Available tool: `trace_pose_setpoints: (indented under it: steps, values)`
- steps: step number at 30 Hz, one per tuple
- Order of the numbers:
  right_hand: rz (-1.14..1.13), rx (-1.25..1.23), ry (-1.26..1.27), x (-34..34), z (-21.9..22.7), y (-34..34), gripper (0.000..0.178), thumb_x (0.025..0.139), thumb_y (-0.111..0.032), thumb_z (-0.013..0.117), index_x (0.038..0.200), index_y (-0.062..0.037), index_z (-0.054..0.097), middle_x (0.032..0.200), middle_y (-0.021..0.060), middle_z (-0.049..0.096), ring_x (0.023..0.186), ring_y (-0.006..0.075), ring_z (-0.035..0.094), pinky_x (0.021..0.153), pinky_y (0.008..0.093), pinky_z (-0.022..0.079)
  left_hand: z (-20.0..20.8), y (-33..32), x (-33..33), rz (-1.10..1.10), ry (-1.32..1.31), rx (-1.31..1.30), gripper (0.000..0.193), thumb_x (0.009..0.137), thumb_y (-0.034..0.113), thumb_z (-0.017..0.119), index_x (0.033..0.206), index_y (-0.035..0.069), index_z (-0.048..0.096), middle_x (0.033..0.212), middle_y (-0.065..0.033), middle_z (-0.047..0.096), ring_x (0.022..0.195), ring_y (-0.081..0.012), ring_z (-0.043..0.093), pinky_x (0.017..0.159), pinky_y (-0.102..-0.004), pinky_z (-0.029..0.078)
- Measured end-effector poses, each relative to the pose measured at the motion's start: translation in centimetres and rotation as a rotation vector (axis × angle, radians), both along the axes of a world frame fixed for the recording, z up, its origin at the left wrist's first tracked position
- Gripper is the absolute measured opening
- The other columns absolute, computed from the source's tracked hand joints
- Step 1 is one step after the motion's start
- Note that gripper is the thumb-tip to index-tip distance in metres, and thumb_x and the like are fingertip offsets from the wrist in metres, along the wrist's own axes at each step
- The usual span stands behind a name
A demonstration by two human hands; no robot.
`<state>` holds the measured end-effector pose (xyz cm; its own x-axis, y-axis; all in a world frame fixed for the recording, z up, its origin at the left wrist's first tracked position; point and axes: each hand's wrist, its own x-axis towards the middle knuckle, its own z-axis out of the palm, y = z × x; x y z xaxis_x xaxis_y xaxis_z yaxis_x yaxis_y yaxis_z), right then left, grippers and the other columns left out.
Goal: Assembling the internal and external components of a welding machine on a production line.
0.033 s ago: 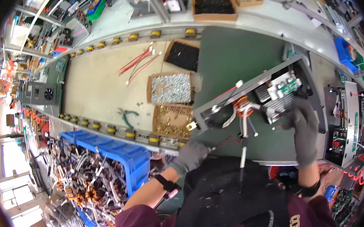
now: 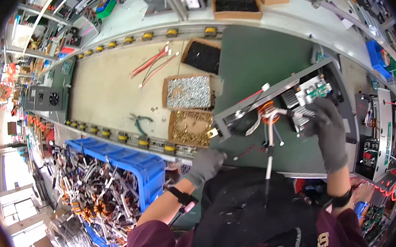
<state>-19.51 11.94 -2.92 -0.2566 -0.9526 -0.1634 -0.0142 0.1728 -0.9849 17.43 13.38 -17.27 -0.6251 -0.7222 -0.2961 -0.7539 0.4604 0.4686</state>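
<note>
Grey gloves cover both hands. Nearest, on the left, the left hand point(image 2: 206, 165) sits by the near edge of the green work surface point(image 2: 300, 159), fingers curled in; whether anything lies inside the curl, one cannot tell. A thin red-and-black lead point(image 2: 245, 152) lies just to its right, apart from the fingertips. Farther right, a white cable point(image 2: 270, 145) runs from an orange ring coil point(image 2: 267, 108) towards the person's dark apron point(image 2: 242, 199) (a trailing length that could snag, so best kept loose). The right hand point(image 2: 329, 133) hovers at the near right of the open metal chassis point(image 2: 300, 75), fingers half bent near the heat sink point(image 2: 298, 120); any grip is hidden. Light fingertips, easing wires aside without tugging, would probably serve best. Beyond, a green circuit board point(image 2: 319, 90) sits inside, far right.
</note>
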Motion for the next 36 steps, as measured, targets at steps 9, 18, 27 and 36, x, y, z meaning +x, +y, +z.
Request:
trace_pose_setpoints:
  steps: [9, 18, 27, 36]
  values:
    - [0.004, 0.447, -0.682, 1.2, -1.8, -6.6, 0.032, 0.096, -0.026, 0.058, 0.118, -0.0025, 0.061, 0.111, 0.0118, 0.069, 0.065, 0.0125, 0.060, 0.046, 0.0184, 0.042, -6.0, -7.6, 5.4, 0.565, -0.440, -0.148, 0.025, 0.086, 0.027, 0.064, 0.108, 0.016, 0.062, 0.108, -0.0102, 0.063, 0.095, -0.0307, 0.066, 0.079, -0.0449, 0.053]
    - [0.111, 0.347, -0.532, 4.3, -2.1, -7.8, 0.040, 0.097, -0.030, 0.057, 0.127, -0.0041, 0.056, 0.119, 0.0094, 0.065, 0.089, 0.0131, 0.060, 0.074, 0.0272, 0.051, -10.2, -11.6, 4.2, 0.623, -0.485, 0.019, 0.033, 0.081, 0.027, 0.071, 0.112, 0.018, 0.063, 0.109, -0.0102, 0.066, 0.099, -0.0313, 0.068, 0.082, -0.0435, 0.055]
    - [0.167, 0.117, -0.805, 8.1, -4.0, -9.7, 0.031, 0.103, -0.035, 0.048, 0.103, -0.0066, 0.059, 0.094, 0.0062, 0.065, 0.073, 0.0123, 0.057, 0.068, 0.0273, 0.051, -10.5, -8.7, 6.5, 1.163, 1.086, 0.597, 0.018, 0.082, 0.017, 0.068, 0.096, 0.008, 0.063, 0.093, -0.0029, 0.065, 0.088, -0.0203, 0.064, 0.074, -0.0366, 0.055]
    - [0.049, 0.226, -0.655, 6.7, -7.0, -8.8, 0.017, 0.095, -0.018, 0.057, 0.101, -0.0022, 0.059, 0.074, 0.0005, 0.055, 0.061, 0.0097, 0.051, 0.055, 0.0249, 0.046, -5.2, -9.1, 7.2, 1.187, 1.601, 1.090, 0.031, 0.083, 0.022, 0.059, 0.110, 0.007, 0.062, 0.102, -0.0078, 0.062, 0.096, -0.0238, 0.061, 0.082, -0.0378, 0.054]
